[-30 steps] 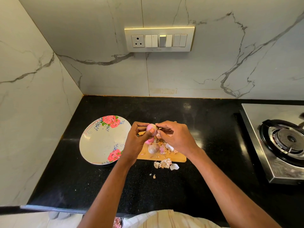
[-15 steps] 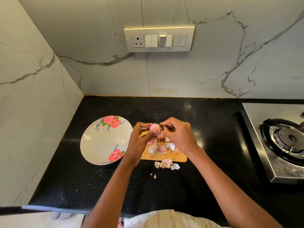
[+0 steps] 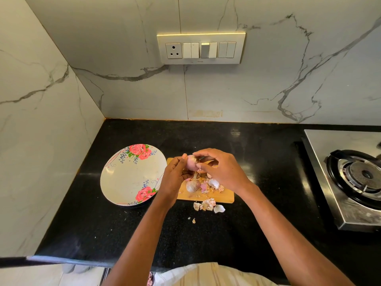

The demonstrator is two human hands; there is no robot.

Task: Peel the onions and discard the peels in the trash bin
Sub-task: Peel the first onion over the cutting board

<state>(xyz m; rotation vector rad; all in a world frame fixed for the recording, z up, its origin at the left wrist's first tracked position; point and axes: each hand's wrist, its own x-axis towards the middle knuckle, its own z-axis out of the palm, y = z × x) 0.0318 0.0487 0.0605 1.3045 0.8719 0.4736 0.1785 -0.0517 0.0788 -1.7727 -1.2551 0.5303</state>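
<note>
Black counter: both hands pinch a pale pink, half-peeled onion.

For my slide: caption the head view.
Both hands, left and right, peel a pink onion above the cutting board.

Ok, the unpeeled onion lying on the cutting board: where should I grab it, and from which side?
Pinch the unpeeled onion across its round middle, coming from above. It lies free on the cutting board, with loose peels to its right and the left hand close on its left, so the top is the open side.
</note>
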